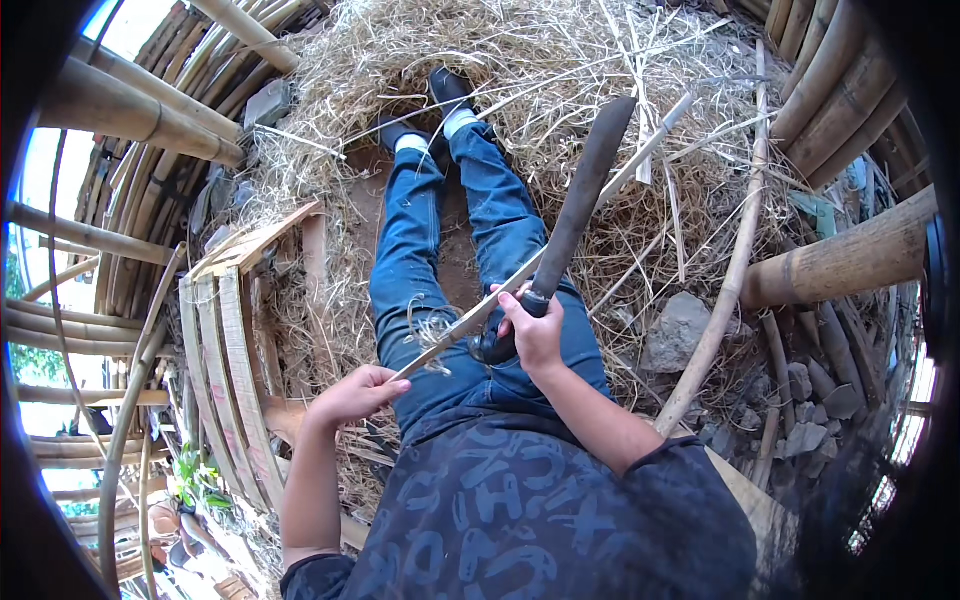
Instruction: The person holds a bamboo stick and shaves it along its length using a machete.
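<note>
My right hand (pixel 532 335) is wrapped round the dark handle of a machete (pixel 586 190). Its long, broad blade points up and away to the right. A pale bamboo strip (pixel 470 322) runs slantwise across my lap, passing by the right thumb and behind the blade to the far right. Its near end is pinched in my left hand (pixel 362 394), thumb and fingers closed on it. Thin curled shavings (pixel 434 332) cling to the strip between the hands, above my jeans.
Straw-like shavings (pixel 340 80) cover the ground around my outstretched legs. A wooden crate (pixel 225 350) lies at the left. Grey rocks (pixel 685 335) and a long bent pole (pixel 738 270) are on the right. Thick bamboo poles (pixel 150 110) frame both sides.
</note>
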Available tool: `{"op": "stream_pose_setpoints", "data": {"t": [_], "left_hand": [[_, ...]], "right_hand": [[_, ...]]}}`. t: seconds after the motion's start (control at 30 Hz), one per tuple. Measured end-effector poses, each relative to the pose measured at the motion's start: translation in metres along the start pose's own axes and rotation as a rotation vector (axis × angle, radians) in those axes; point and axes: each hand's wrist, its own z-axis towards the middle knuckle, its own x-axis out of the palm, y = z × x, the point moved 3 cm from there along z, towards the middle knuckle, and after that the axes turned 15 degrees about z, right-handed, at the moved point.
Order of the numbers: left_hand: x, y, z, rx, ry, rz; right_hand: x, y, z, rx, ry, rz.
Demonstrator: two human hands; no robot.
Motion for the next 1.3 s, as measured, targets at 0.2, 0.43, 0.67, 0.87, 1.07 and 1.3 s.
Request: {"op": "stream_pose_setpoints", "data": {"t": [0.2, 0.43, 0.67, 0.87, 1.07, 1.3], "left_hand": [[-0.018, -0.004, -0.027, 0.048, -0.481, 0.551], [-0.022, -0.005, -0.035, 0.053, -0.587, 0.732], [-0.027, 0.01, -0.019, 0.105, -0.57, 0.708], [-0.022, 0.005, -0.012, 0.131, -0.507, 0.605], [-0.009, 0.002, 0.0, 0.124, -0.449, 0.515], [0.014, 0.015, 0.008, 0.042, -0.466, 0.471]], "right_hand": [[-0.013, 0.004, 0.003, 0.06, -0.073, -0.064], [-0.024, 0.052, 0.05, 0.194, 0.026, -0.464], [-0.039, 0.078, 0.086, 0.268, 0.025, -0.706], [-0.05, 0.094, 0.106, 0.309, -0.039, -0.71], [-0.058, 0.093, 0.102, 0.338, -0.05, -0.703], [-0.065, 0.099, 0.103, 0.425, -0.024, -0.699]]}}
